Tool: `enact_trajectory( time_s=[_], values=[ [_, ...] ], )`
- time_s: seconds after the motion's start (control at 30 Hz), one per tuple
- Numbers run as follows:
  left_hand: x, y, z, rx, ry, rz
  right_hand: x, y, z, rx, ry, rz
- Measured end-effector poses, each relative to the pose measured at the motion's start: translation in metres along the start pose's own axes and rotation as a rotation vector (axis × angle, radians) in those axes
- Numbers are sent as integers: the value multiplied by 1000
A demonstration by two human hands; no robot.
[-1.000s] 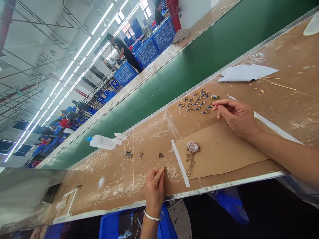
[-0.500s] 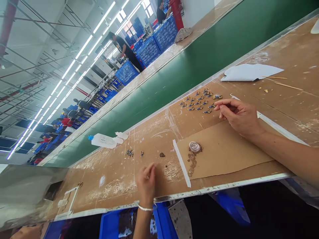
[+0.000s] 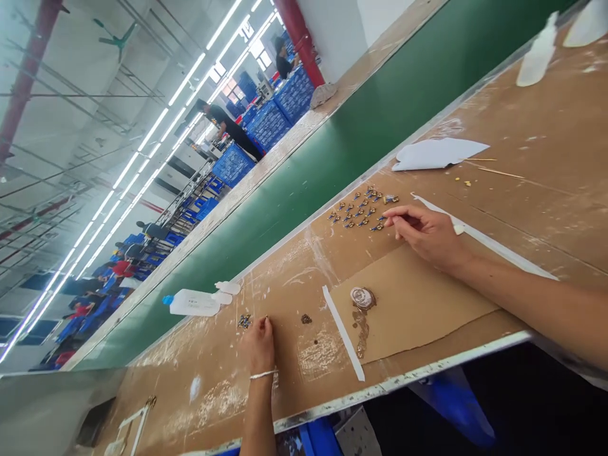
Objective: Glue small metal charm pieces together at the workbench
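My left hand (image 3: 259, 345) rests on the cardboard-covered bench (image 3: 213, 373), fingers pinched together at a small piece beside a little pile of tiny parts (image 3: 244, 321). My right hand (image 3: 427, 233) lies farther right, fingers closed in a pinch on a thin stick whose tip touches the rows of several small blue-and-gold pieces (image 3: 361, 208). Between my hands sit a small round glue cap (image 3: 362, 297) with a brown smear below it, and a dark clump of bits (image 3: 306, 318).
A white squeeze bottle (image 3: 192, 303) lies at the bench's far edge, next to the green conveyor belt (image 3: 332, 145). White paper sheet (image 3: 434, 154) and white strips (image 3: 344, 332) lie on the bench. Other people work by blue crates (image 3: 266, 123) beyond the belt.
My left hand has moved left and forward from the bench's near edge to the small pile of parts. My right hand stays at the rows. The view has tilted.
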State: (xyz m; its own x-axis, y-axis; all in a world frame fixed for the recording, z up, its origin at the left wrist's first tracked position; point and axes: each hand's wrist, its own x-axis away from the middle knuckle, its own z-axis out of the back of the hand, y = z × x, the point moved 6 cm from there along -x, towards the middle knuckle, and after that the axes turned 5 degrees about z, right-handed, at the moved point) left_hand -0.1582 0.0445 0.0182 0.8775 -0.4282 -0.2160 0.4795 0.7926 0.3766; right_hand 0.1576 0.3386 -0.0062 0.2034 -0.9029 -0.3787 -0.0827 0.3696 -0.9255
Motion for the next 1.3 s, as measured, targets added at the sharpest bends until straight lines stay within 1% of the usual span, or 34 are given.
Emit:
enact_trajectory(
  time_s=[0.1, 0.17, 0.23, 0.3, 0.33, 0.4, 0.43, 0.5, 0.57, 0.67, 0.87, 1.3],
  values=[
    [7, 15, 6, 84, -20, -1, -2, -3, -2, -47, -22, 37],
    [16, 35, 9, 157, -62, -16, -4, -2, -3, -51, -28, 49],
    [28, 63, 11, 235, -139, -49, -6, -1, -3, -39, -38, 58],
    [43, 96, 10, 323, -251, -99, -7, 0, -3, -28, -51, 72],
    [51, 114, 9, 335, -322, -151, -8, 0, -3, -23, -57, 78],
    [65, 146, 4, 294, -448, -271, -8, 1, -3, -16, -68, 89],
    [70, 158, 1, 251, -493, -327, -9, 0, -3, -14, -72, 95],
    [75, 175, -6, 155, -533, -396, -9, 0, -3, -11, -80, 109],
    [76, 184, -11, 91, -535, -425, -10, -1, -3, -11, -88, 124],
    [74, 191, -17, 31, -525, -453, -10, -3, -3, -14, -98, 142],
    [77, 200, -19, -46, -489, -511, -11, -5, -4, -15, -91, 168],
    [83, 213, -21, -17, -463, -620, -11, -6, -2, -7, -63, 211]
  ],
)
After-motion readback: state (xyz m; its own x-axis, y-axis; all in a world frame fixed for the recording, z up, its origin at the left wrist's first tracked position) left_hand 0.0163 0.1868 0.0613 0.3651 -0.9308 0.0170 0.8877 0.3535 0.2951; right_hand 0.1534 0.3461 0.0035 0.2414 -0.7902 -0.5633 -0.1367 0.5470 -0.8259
